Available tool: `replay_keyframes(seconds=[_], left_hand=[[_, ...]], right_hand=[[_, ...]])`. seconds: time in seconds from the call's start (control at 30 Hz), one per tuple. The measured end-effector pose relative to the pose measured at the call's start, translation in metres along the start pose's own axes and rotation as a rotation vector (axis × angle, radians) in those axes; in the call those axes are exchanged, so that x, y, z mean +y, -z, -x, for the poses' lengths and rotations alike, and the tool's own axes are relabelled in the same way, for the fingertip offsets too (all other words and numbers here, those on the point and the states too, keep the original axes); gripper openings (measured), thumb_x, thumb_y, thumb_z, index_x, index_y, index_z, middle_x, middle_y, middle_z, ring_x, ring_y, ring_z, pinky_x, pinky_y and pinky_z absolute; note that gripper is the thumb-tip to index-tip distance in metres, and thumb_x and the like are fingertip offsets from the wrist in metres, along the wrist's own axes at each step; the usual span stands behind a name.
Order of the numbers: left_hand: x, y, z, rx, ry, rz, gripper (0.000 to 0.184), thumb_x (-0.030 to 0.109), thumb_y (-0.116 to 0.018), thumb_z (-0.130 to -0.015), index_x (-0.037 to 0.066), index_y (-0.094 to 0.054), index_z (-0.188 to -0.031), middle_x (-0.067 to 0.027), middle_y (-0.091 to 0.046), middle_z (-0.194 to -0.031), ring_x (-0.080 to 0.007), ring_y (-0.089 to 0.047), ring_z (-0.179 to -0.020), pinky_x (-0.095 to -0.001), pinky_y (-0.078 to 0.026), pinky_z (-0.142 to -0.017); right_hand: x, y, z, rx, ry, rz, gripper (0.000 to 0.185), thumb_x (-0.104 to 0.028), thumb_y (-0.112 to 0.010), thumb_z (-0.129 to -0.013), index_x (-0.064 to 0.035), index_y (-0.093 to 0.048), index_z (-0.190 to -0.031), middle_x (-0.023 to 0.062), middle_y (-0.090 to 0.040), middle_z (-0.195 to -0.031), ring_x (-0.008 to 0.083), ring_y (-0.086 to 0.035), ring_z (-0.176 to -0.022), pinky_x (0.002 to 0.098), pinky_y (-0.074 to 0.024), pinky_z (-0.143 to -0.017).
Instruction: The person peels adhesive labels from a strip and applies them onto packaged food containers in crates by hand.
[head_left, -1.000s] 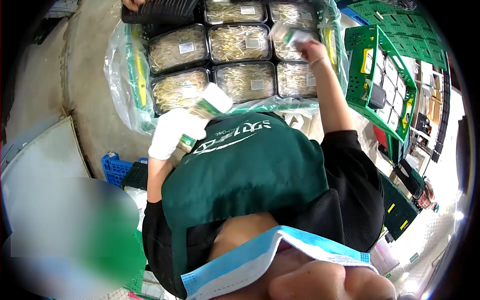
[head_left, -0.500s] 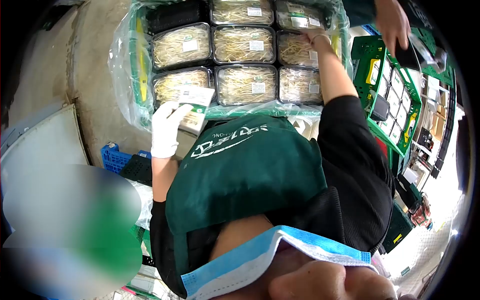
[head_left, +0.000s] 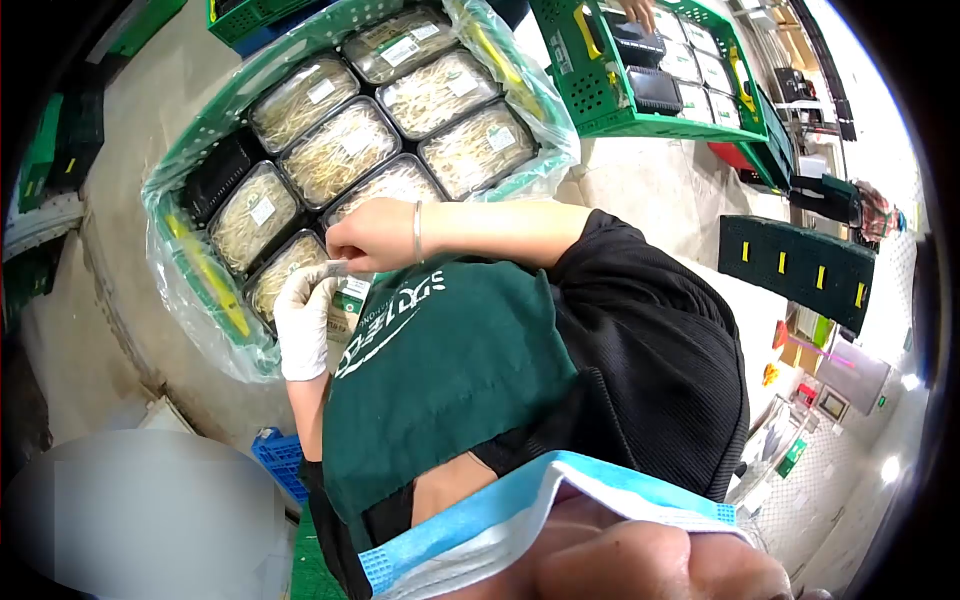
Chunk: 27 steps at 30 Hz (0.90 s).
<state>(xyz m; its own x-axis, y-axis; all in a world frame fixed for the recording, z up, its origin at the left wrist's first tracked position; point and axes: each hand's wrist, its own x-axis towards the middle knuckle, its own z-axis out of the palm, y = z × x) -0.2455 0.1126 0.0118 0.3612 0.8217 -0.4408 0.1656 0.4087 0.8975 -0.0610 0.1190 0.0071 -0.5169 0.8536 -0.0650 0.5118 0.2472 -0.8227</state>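
My left hand (head_left: 303,318), in a white glove, is closed on a stack of green-and-white labels (head_left: 350,300) in front of my apron. My bare right hand (head_left: 372,237) meets it there, fingertips pinched at the top of the stack; what they grip is too small to make out. Just beyond both hands, a green crate (head_left: 180,160) lined with clear plastic holds several black trays of pale sprouts (head_left: 340,150) under clear film. Most visible trays bear a white sticker, and one at the far side (head_left: 400,45) also carries a green-and-white label.
A black tray without visible sprouts (head_left: 222,172) lies at the crate's left end. Another green crate (head_left: 620,122) with packed trays stands at the upper right, with another person's hand (head_left: 640,12) over it. A dark green crate (head_left: 795,265) is at the right, a blue one (head_left: 282,460) lower left.
My right hand has come back from the far trays to the labels at my left hand. The view has turned, so the crate appears tilted. The other person's hand is now over the right crate.
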Motion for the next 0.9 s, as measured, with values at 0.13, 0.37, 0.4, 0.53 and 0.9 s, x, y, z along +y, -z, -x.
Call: replay_keyframes(seconds=[0.13,0.37,0.4,0.53,0.9], left_hand=[[0.004,0.002,0.005,-0.058,0.038,-0.008,0.011,0.000,-0.053,-0.076,-0.002,-0.055,-0.087,-0.0021,-0.056,-0.077,-0.0071,-0.050,-0.069,-0.0203,-0.041,-0.063],[-0.001,0.006,0.013,-0.020,-0.200,-0.139,0.008,-0.001,-0.054,-0.074,-0.004,-0.058,-0.081,-0.0039,-0.057,-0.075,-0.0097,-0.051,-0.070,-0.0212,-0.041,-0.065],[-0.009,0.012,0.013,-0.004,-0.136,-0.173,0.008,0.000,-0.055,-0.075,-0.003,-0.058,-0.082,-0.0028,-0.057,-0.075,-0.0086,-0.051,-0.070,-0.0204,-0.041,-0.065],[-0.019,0.026,0.021,0.044,-0.130,-0.283,0.010,0.007,-0.063,-0.071,-0.001,-0.057,-0.074,-0.0009,-0.055,-0.066,-0.0062,-0.050,-0.062,-0.0186,-0.040,-0.058],[-0.060,0.110,0.053,0.376,-0.056,0.103,0.012,0.005,-0.054,-0.077,-0.003,-0.055,-0.086,-0.0064,-0.058,-0.072,-0.0079,-0.053,-0.056,-0.0194,-0.042,-0.049]], right_hand=[[-0.011,-0.004,0.009,0.046,-0.002,-0.026,0.017,-0.020,-0.058,-0.069,-0.0070,-0.055,-0.080,0.0096,-0.058,-0.070,0.0275,-0.056,-0.066,0.0356,-0.0438,-0.060],[-0.021,-0.012,0.004,-0.014,-0.025,0.100,0.017,-0.022,-0.058,-0.066,-0.0081,-0.056,-0.075,0.0132,-0.057,-0.064,0.0313,-0.056,-0.063,0.0394,-0.0440,-0.059],[-0.030,-0.010,0.004,-0.045,-0.088,0.113,0.017,-0.021,-0.057,-0.067,-0.0076,-0.056,-0.076,0.0143,-0.057,-0.065,0.0317,-0.057,-0.065,0.0394,-0.0445,-0.060],[-0.025,-0.013,0.000,0.036,-0.281,0.277,0.017,-0.026,-0.057,-0.072,-0.0093,-0.057,-0.077,0.0109,-0.058,-0.066,0.0259,-0.057,-0.059,0.0336,-0.0452,-0.057],[0.260,0.039,-0.004,0.977,-1.433,-0.536,0.020,-0.017,-0.068,-0.068,-0.0045,-0.053,-0.068,0.0044,-0.050,-0.054,0.0097,-0.041,-0.039,0.0186,-0.0313,-0.031]])
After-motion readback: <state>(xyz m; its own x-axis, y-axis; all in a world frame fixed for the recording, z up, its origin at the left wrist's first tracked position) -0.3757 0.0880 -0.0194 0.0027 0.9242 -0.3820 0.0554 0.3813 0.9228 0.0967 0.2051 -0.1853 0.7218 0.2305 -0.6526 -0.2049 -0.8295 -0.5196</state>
